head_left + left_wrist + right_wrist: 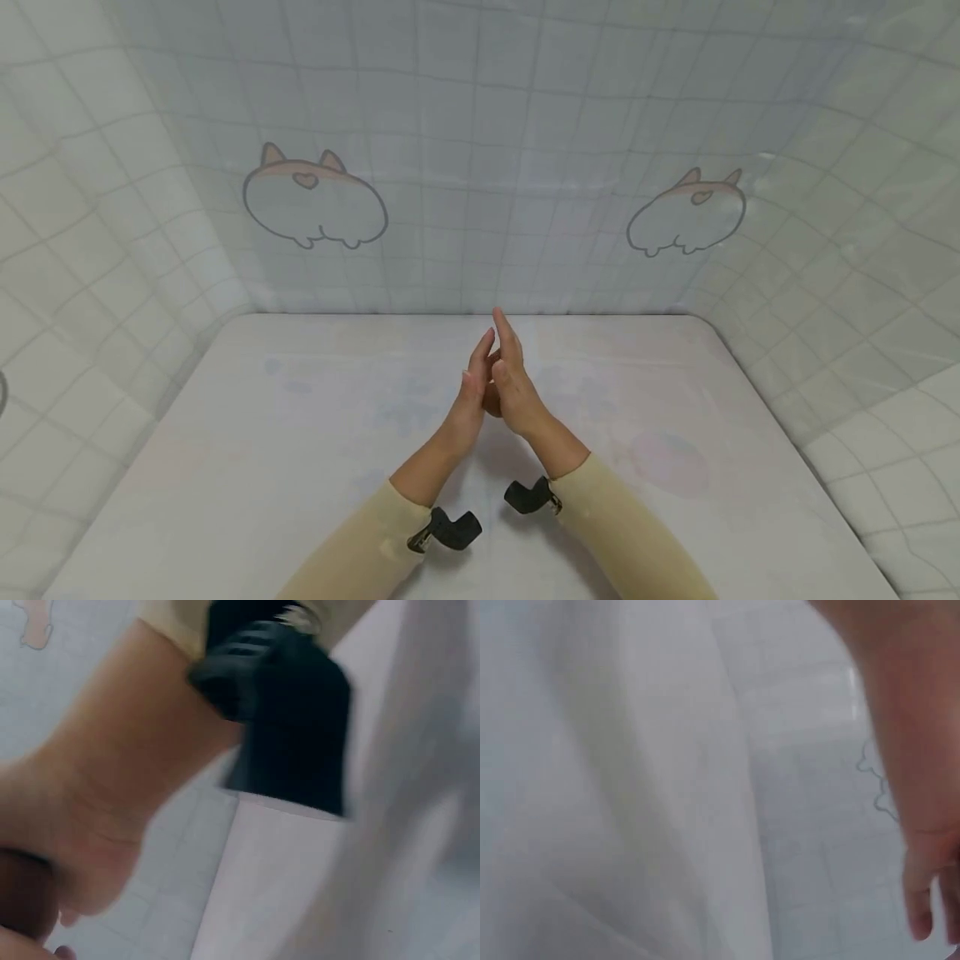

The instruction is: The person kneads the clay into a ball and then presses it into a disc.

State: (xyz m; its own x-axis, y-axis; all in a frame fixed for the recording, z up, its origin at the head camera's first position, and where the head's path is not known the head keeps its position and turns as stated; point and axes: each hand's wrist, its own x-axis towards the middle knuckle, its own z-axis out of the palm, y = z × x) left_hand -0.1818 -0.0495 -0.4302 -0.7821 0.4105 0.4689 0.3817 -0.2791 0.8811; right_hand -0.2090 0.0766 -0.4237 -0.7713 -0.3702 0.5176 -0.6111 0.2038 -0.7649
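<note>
Palm faces palm over the table's middle in the head view, with both hands' fingers fairly straight and pointing away from me. Between the palms sits a brown, rounded lump, partly hidden by the hands. My left hand presses it from the left side and my right hand from the right. The right fingertips reach a little farther forward than the left ones. In the left wrist view the brown lump shows smooth and rounded at the lower left edge, against a palm. What it is made of, I cannot tell.
A pale table with faint printed patterns lies under the hands. White grid-patterned sheeting with cartoon animal prints rises behind it and along both sides. Black wrist-worn cameras jut inward from the cream sleeves.
</note>
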